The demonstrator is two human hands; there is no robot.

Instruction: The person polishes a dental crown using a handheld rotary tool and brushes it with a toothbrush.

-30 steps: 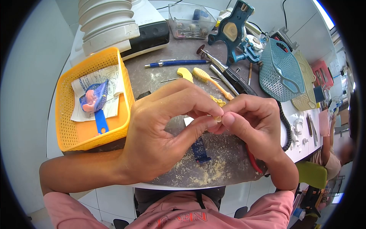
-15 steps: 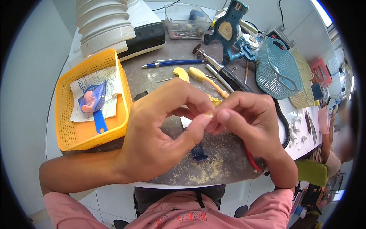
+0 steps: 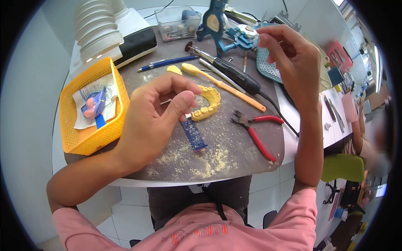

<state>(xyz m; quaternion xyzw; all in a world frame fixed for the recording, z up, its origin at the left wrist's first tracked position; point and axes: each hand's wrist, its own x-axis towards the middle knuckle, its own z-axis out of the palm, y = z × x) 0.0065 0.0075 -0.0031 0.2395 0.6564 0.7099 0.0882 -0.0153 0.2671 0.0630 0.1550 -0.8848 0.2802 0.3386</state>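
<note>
Head view: a yellow, horseshoe-shaped dental cast (image 3: 212,101) is lying near the centre of the frame, its open end facing left and its lower limb slanting slightly upward to the right. The left hand (image 3: 153,111) is hovering at centre left, its fingertips lying immediately left of the cast and overlapping its edge in this view; contact cannot be confirmed. This hand is the nearer one. Its thumb and forefinger are standing close together; whether they are gripping anything cannot be told. The right hand (image 3: 295,58) is hanging at upper right, well apart from the cast, thumb and forefinger bending toward each other; a held object cannot be confirmed.

Containers: a yellow perforated plastic basket (image 3: 104,134) at left is holding printed white paper (image 3: 83,121) and a blue impression tray (image 3: 100,100) bearing pink material (image 3: 90,109). A clear plastic box (image 3: 171,19) at top centre is holding small items. A teal lattice basket (image 3: 266,65) is standing partly behind the right hand, its contents not showing
</note>
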